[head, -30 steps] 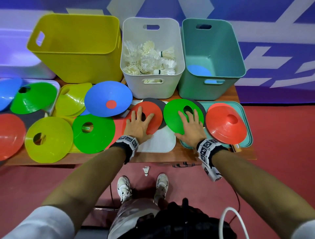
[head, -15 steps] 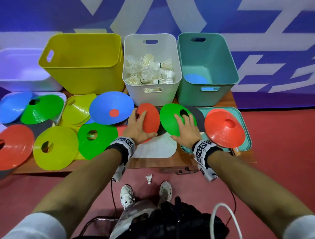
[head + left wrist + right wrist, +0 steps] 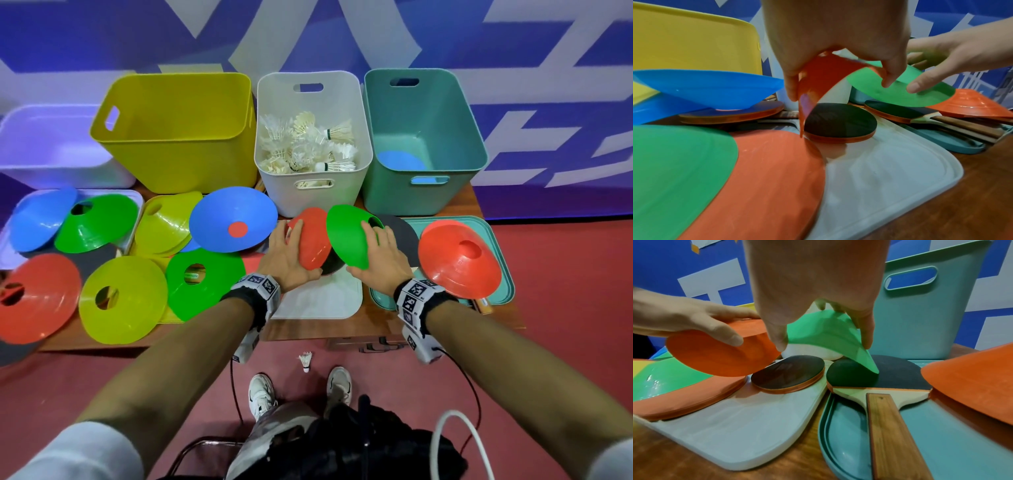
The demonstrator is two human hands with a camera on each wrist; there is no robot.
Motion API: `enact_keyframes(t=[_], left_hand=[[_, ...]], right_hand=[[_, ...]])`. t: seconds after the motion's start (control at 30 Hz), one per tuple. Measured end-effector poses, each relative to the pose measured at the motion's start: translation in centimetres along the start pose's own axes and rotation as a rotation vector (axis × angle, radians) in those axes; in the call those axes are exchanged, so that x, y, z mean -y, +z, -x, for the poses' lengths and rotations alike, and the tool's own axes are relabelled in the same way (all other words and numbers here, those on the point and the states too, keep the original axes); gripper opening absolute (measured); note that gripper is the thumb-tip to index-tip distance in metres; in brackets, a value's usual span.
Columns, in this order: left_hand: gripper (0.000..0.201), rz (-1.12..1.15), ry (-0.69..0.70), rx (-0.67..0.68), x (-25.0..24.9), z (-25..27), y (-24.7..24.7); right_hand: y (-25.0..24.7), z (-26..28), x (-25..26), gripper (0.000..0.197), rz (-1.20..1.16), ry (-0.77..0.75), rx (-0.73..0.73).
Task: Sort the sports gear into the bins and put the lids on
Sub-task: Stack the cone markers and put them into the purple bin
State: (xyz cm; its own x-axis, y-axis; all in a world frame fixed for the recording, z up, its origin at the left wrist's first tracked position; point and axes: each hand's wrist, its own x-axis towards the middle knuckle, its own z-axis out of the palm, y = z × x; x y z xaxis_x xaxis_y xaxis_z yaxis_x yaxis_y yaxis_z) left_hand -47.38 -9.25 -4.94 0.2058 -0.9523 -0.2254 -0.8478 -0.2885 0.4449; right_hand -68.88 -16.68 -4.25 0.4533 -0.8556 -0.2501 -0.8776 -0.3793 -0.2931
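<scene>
Early going: the white bin [image 3: 310, 137] holds shuttlecocks [image 3: 308, 144]; the teal bin [image 3: 424, 137] holds seemingly one blue disc; left hand [image 3: 286, 260] pinches a red cone [image 3: 313, 240], right hand [image 3: 380, 260] a green cone [image 3: 347, 236]; many cones, paddles [image 3: 789, 374] and every lid remain.

Four bins [image 3: 178, 137], three visible lids [image 3: 325, 301], roughly a dozen cones [image 3: 233, 219], many shuttlecocks [image 3: 308, 144], several paddles [image 3: 789, 376].

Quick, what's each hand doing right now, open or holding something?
Left hand: grips the red cone.
Right hand: grips the green cone.
</scene>
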Motion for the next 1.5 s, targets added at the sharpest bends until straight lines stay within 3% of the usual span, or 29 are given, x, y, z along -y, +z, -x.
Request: enact_keyframes(t=[0.27, 0.5, 0.7, 0.87, 1.1, 1.27, 1.4, 1.5], left_hand=[[0.107, 0.098, -0.002, -0.074, -0.1, -0.5, -1.6], [0.088, 0.091, -0.057, -0.137, 0.0, 0.3, -1.9], [0.088, 0.144, -0.102, -0.182, 0.1, 1.1, -2.9], [0.089, 0.207, -0.105, -0.297, 0.5, 2.6, -6.4], [0.057, 0.455, -0.134, -0.456, 5.9, 4.4, -12.3], [0.055, 0.722, -0.117, -0.546, 10.8, 5.6, -16.4], [0.04, 0.757, -0.076, -0.568, 15.9, 6.4, -20.1], [0.041, 0.775, -0.074, -0.56, 20.6, 6.5, -22.6]], right_hand=[[-2.8, -0.9, -0.7, 0.094, -0.043, -0.107, -0.094], [-2.7, -1.5, -0.3, 0.094, -0.046, -0.148, -0.061], [-3.7, -1.8, 0.8, 0.09, -0.074, -0.201, -0.078], [-5.8, -2.9, 3.0, 0.087, -0.087, -0.338, -0.114], [-7.7, -5.7, 10.6, 0.082, -0.122, -0.498, -0.1], [-8.1, -7.3, 18.6, 0.075, -0.209, -0.59, -0.161], [-7.6, -9.2, 26.0, 0.076, -0.28, -0.599, -0.181], [-7.3, -10.8, 31.4, 0.082, -0.338, -0.546, -0.155]])
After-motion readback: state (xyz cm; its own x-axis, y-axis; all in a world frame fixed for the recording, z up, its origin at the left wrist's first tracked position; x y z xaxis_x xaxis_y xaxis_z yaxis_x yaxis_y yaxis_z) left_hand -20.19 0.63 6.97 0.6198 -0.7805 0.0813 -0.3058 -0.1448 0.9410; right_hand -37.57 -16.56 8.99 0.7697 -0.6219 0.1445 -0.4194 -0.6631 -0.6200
